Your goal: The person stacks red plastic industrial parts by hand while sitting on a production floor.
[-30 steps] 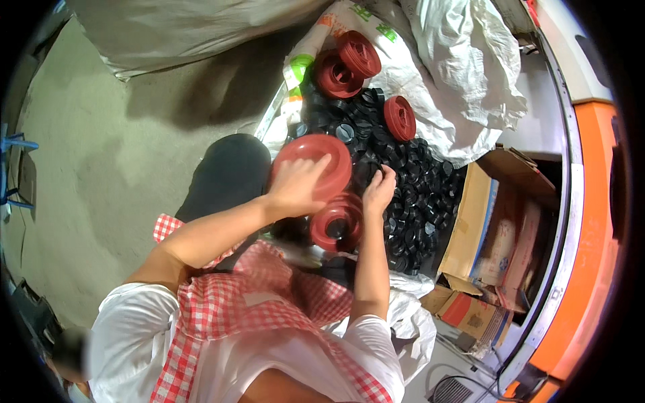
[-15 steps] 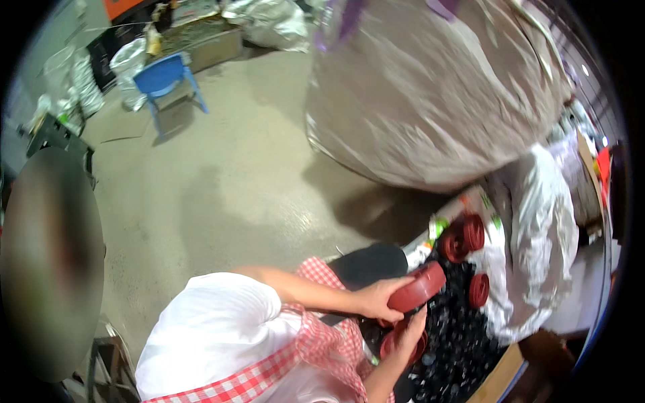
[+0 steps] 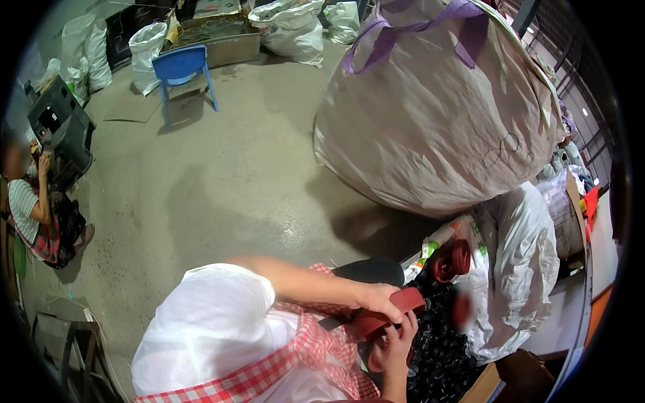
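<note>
My left hand [image 3: 379, 299] grips a dark red, round plastic part [image 3: 410, 299] from above, thumb and fingers closed on its rim. My right hand [image 3: 398, 344] is below, its bent fingers pressed against the same part. More red plastic [image 3: 366, 325] shows just left of the fingers; whether it belongs to the held part I cannot tell. A grey flat strip [image 3: 329, 323] sticks out beside it. Under and beyond my hands lies a heap of small black pieces [image 3: 440, 336]. A red spool-shaped part [image 3: 450, 260] rests at the heap's far end, and a blurred red one [image 3: 461, 307] at its right.
A huge beige sack [image 3: 430, 127] with purple straps stands ahead right. White plastic sacking [image 3: 527, 255] borders the heap, with a cardboard flap [image 3: 484, 384] at its near edge. A blue chair [image 3: 181, 70] stands far left. Another person [image 3: 40, 208] sits at the left by a dark green crate [image 3: 67, 134].
The red part has come down and left, and its visible shape has changed. My right hand has come up against it. The view has shifted, bringing the seated person into clear sight.
</note>
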Available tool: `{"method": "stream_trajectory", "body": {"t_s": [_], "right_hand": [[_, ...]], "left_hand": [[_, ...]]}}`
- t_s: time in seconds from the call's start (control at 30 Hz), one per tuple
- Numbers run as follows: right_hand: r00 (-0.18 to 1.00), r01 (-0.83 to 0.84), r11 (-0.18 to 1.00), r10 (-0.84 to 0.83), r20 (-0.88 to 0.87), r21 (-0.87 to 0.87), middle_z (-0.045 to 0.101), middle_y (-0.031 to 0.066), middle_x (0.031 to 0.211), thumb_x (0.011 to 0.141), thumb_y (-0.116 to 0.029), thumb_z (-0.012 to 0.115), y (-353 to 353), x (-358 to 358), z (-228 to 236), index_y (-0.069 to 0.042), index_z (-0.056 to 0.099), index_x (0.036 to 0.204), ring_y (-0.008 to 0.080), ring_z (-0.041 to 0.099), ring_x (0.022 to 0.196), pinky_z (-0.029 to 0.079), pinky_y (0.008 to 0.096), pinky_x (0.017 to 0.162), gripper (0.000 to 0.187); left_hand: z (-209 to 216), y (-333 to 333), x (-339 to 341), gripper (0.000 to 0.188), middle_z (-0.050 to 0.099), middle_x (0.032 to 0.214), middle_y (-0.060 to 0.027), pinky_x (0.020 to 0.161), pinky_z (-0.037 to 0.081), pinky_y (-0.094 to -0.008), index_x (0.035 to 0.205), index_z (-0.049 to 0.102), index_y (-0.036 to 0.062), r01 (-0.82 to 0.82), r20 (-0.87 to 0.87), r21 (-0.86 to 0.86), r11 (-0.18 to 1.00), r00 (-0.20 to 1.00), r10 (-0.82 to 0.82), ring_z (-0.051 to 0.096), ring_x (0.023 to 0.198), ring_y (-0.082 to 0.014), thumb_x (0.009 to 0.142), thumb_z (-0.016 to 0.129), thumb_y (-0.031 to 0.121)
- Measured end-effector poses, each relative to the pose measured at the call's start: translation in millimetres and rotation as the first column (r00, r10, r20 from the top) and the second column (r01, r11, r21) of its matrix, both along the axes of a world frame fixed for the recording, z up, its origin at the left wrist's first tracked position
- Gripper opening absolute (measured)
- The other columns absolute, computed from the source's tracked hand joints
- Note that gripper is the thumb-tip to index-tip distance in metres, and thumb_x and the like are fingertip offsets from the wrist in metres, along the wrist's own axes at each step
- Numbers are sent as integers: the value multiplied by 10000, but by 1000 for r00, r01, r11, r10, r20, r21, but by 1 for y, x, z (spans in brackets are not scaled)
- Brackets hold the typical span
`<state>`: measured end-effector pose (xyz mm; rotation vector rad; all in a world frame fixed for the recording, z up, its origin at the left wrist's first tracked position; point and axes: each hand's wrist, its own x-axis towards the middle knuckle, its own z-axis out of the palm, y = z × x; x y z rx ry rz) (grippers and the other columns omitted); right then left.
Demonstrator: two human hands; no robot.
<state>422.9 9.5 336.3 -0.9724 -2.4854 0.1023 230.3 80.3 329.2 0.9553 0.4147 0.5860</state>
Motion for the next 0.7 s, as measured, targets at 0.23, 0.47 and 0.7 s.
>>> {"method": "stream_trajectory", "body": {"t_s": [0.23, 0.47, 0.7], "right_hand": [[172, -448, 381, -851, -496, -809, 444, 122, 1294, 825, 51, 534, 4, -14, -14, -31, 313, 1365, 224, 494, 1146, 391, 319, 982, 589], [689, -1, 823, -411, -597, -567, 402, 139, 1346, 917, -207, 574, -7, -26, -41, -92, 148, 1457, 258, 482, 1173, 446, 338, 931, 698], [737, 46, 672, -522, -429, -739, 385, 145, 1367, 850, -314, 662, -2, 9, -60, -69, 134, 1450, 267, 487, 1178, 468, 379, 903, 837]], "left_hand": [[1, -34, -9, 863, 627, 1132, -71, 906, 464, -307, 1451, 274, 103, -189, -140, 457, 869, 950, 280, 611, 1003, -147, 709, 712, 152], [3, -36, -15, 891, 624, 1145, -79, 903, 469, -301, 1465, 235, 107, -184, -126, 454, 872, 955, 268, 610, 1019, -167, 707, 700, 167], [-22, -38, -7, 897, 626, 1141, -87, 901, 468, -311, 1457, 254, 109, -199, -163, 457, 867, 939, 302, 608, 1027, -191, 690, 711, 191]]}}
